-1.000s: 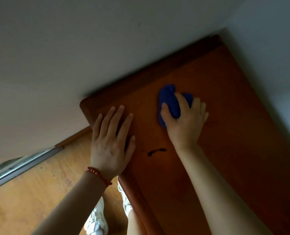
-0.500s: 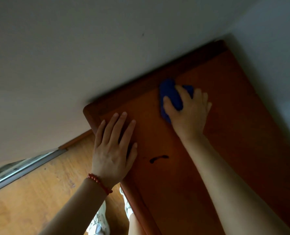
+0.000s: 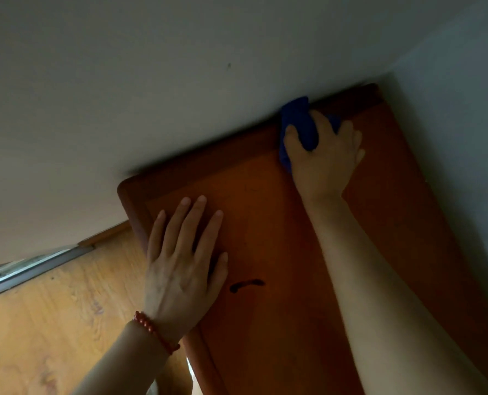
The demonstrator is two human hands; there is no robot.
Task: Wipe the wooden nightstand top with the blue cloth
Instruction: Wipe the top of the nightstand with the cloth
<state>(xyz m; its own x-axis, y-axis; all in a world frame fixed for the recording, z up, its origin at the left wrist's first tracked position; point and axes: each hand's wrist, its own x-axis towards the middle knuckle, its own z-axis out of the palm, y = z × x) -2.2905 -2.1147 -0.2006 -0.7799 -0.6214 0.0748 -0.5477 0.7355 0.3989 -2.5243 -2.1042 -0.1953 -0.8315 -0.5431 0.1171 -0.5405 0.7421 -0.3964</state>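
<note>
This looks like a bedroom corner in a home. A reddish wooden nightstand [image 3: 265, 223] sits tucked against plain pale walls [image 3: 123, 95], with light wood-grain flooring [image 3: 51, 323] and a metal sliding-door track [image 3: 31, 270] beside the nightstand.

A reddish-brown wooden nightstand top [image 3: 280, 238] is seen from above, set into a corner with its far edge against a pale wall. A bunched blue cloth [image 3: 300, 124] is pressed onto the far edge, touching the wall, by the right hand [image 3: 322, 155], while the left hand [image 3: 183, 266] is laid flat, fingers spread, near the left edge. A small dark curved mark [image 3: 247, 285] is seen on the wood just beside the left hand's thumb.
</note>
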